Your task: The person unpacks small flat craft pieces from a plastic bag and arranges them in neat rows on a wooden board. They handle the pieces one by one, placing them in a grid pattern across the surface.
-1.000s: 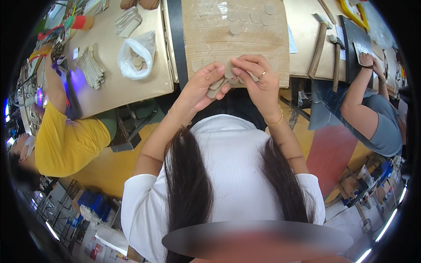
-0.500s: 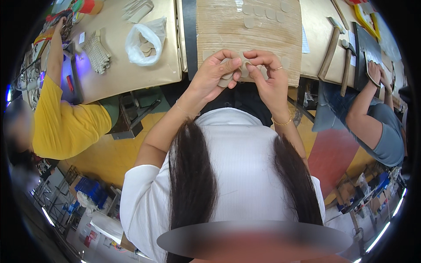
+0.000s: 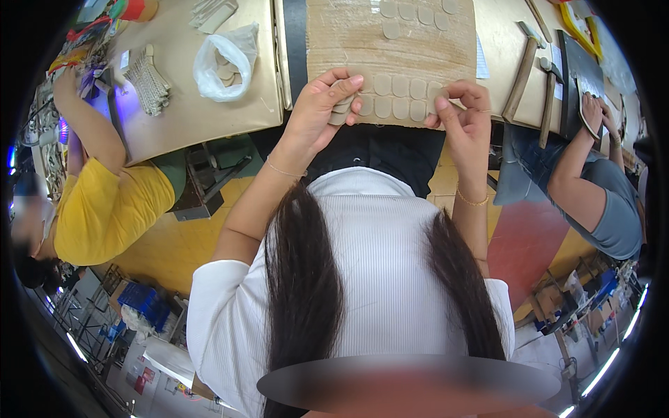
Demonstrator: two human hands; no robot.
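Note:
My left hand is closed round a small stack of flat beige pieces with rounded ends, at the near left of a brown cardboard sheet. Two rows of similar pieces lie along the sheet's near edge, to the right of that stack. At the right end of these rows, my right hand pinches one beige piece between thumb and fingers, low over the cardboard. The fingers partly cover this piece. More such pieces lie at the far part of the sheet.
On the left table stand an open white plastic bag with beige pieces inside and a bundle of woven strips. Two hammers lie to the right. Co-workers sit on both sides, one in a yellow shirt, one in grey-blue.
My hands have moved apart. The right went from beside the left hand's stack to the right end of the rows, uncovering them. The co-worker at left has drawn an arm nearer.

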